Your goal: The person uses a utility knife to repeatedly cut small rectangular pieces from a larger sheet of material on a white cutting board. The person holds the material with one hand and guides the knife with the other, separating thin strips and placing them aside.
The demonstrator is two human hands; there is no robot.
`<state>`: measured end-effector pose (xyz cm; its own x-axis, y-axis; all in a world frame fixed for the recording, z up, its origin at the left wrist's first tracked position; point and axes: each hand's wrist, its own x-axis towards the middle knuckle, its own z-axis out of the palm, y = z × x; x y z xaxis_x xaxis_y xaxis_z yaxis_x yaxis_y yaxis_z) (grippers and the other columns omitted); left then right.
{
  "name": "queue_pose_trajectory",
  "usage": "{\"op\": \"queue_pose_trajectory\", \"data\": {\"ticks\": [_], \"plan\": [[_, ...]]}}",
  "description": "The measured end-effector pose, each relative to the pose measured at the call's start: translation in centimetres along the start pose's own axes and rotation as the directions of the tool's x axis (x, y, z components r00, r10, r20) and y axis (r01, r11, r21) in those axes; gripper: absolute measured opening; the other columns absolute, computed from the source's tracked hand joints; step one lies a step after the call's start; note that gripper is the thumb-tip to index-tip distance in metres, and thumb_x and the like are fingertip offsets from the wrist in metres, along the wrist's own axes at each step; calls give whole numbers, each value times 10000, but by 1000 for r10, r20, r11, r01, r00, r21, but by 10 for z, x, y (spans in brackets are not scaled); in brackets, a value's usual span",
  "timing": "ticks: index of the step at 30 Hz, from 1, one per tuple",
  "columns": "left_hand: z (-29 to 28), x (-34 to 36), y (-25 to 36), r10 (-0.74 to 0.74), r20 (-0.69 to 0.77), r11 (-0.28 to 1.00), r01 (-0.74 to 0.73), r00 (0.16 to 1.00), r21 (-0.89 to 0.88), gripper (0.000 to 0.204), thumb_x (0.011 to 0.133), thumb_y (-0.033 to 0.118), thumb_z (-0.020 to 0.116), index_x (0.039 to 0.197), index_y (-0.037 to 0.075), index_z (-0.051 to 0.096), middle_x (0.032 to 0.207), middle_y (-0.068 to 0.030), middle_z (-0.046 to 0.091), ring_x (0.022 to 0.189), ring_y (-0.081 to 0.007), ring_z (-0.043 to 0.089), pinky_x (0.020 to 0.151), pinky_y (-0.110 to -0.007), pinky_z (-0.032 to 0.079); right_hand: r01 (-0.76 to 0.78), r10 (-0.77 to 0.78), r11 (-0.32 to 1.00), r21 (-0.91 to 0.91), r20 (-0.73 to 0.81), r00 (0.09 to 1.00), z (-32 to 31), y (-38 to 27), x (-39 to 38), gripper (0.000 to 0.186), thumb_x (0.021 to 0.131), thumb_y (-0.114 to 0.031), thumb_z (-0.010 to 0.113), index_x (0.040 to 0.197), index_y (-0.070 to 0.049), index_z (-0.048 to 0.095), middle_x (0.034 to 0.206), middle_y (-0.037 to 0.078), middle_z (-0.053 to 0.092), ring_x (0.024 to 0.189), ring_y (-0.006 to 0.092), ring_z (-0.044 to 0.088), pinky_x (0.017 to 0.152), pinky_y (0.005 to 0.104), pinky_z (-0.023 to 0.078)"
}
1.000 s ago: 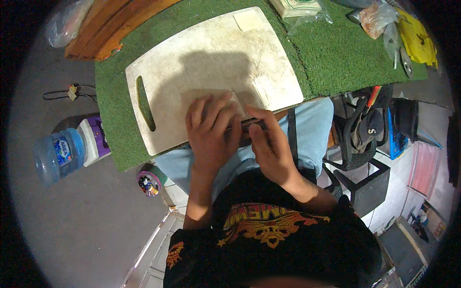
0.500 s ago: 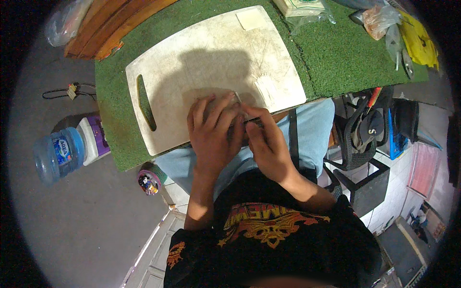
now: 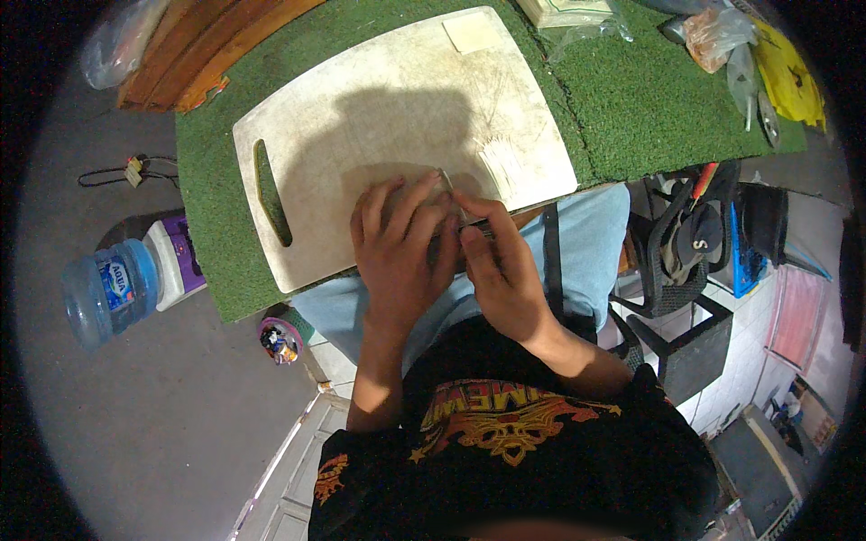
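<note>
At the near edge of a white cutting board (image 3: 316, 135), my two hands are close together. My left hand (image 3: 401, 234) has its fingers bent down, the fingertips against a thin pale strip (image 3: 446, 183) that runs down toward my right hand. My right hand (image 3: 501, 261) is closed, thumb and index finger pinching around the strip's near end. A small dark piece shows between them, too hidden to name. To the right on the board lies a fanned bundle of thin pale sticks (image 3: 502, 169). A square cream sheet (image 3: 471, 32) lies at the board's far right corner.
Green turf-like matting (image 3: 631, 108) covers the table under the board. Plastic bags and a yellow bag (image 3: 787, 77) lie far right, a wrapped stack (image 3: 568, 11) at the back. A blue water jug (image 3: 108, 293) stands on the floor at left; a black chair (image 3: 677, 252) is right.
Both hands stay in nearly the same place, with only slight finger movement around the strip. The whole view has shifted a little.
</note>
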<state>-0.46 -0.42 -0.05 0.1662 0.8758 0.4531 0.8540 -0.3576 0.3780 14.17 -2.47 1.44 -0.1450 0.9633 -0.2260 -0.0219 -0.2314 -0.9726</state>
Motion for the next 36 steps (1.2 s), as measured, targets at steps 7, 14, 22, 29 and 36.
{"op": "queue_pose_trajectory", "data": {"ticks": [7, 14, 22, 29, 36], "plan": [[-2, 0, -1, 7, 24, 1000, -7, 1000, 2, 204, 876, 218, 714, 1062, 135, 721, 1313, -26, 651, 1246, -346, 534, 1103, -526, 391, 24, -26, 999, -32, -36, 999, 4, -5, -6, 332, 1090, -89, 456, 1417, -37, 482, 1032, 121, 607, 920, 144, 557, 778, 301, 448], [-4, 1, 1, 32, 63, 999, -33, 997, 6, 269, 888, 228, 708, 1147, 154, 729, 1339, -55, 619, 1257, -345, 518, 1122, -553, 371, -90, 91, 996, 7, -100, 991, -14, -14, -9, 335, 1081, -81, 479, 1413, -40, 489, 1014, 63, 612, 848, 88, 541, 761, 269, 489], [-3, 12, 10, 90, 60, 995, -93, 994, 36, 329, 880, 229, 723, 1203, 168, 722, 1326, -62, 619, 1239, -337, 526, 1117, -566, 362, -47, 58, 997, 69, -167, 984, -29, -15, -5, 340, 1086, -116, 485, 1420, -63, 511, 902, -34, 534, 734, 46, 445, 640, 216, 392], [0, 21, 21, 117, 37, 993, -117, 992, -4, 322, 858, 192, 750, 1175, 137, 743, 1275, -68, 651, 1207, -344, 551, 1104, -544, 375, -48, 78, 985, 164, -180, 981, -36, -14, -8, 347, 1084, -117, 492, 1427, -70, 503, 802, -71, 486, 654, 21, 395, 568, 201, 332], [0, 18, 16, 79, -10, 995, -80, 997, -57, 326, 883, 195, 694, 1199, 115, 714, 1294, -58, 642, 1215, -348, 541, 1104, -571, 366, -74, 103, 982, 174, -165, 981, -40, -17, -14, 355, 1090, -130, 489, 1440, -74, 486, 759, -88, 442, 625, 13, 352, 547, 199, 286]]}}
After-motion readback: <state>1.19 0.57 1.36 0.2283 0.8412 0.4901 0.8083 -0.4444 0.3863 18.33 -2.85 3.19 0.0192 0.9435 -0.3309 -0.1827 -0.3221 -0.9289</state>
